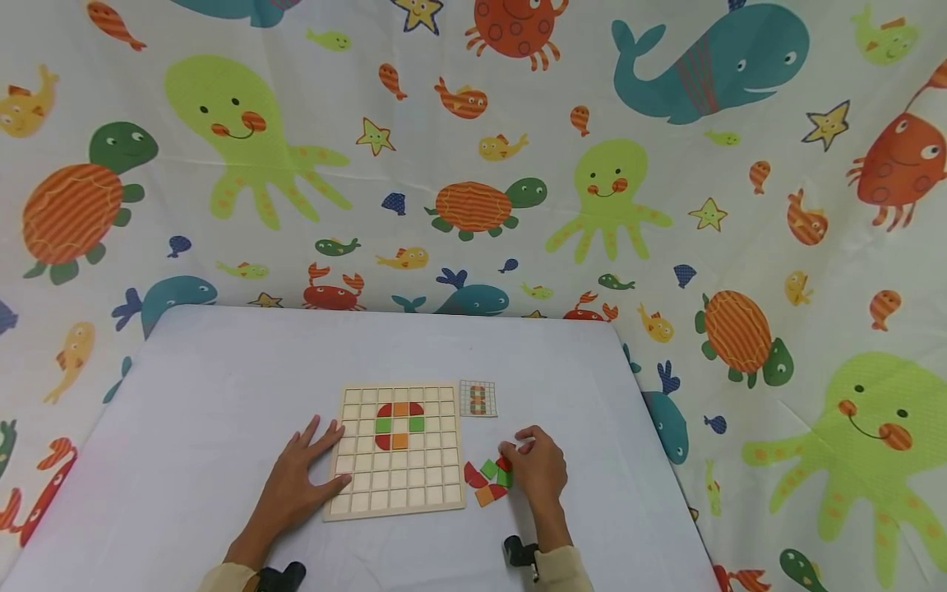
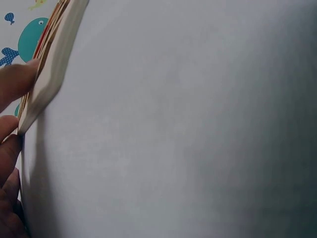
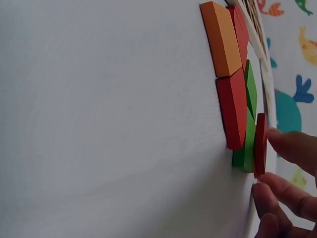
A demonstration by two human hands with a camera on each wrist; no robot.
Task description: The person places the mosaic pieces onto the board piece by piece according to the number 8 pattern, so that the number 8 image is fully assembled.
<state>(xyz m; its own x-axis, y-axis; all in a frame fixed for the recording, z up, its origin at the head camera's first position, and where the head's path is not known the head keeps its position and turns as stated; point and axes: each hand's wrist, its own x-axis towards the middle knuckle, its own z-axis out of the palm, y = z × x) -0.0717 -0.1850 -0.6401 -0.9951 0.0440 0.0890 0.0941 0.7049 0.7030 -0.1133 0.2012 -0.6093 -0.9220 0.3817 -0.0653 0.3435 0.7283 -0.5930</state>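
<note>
We find one wooden grid board point(image 1: 399, 478) on the desk point(image 1: 244, 370); we judge its pattern roughly half built. Placed: three red rounded pieces point(image 1: 385, 410), two orange squares point(image 1: 400, 409), two green squares point(image 1: 383, 425). Outstanding, right of the board: one orange block point(image 1: 484, 496), two green blocks point(image 1: 489, 469), at least three red blocks point(image 1: 474, 475). One pattern card point(image 1: 478, 399) lies far right, too small to verify. The left hand point(image 1: 302, 475), fingers spread, rests at the board's left edge; the right hand's point(image 1: 538, 467) bent fingers meet a red block, grip undetermined.
</note>
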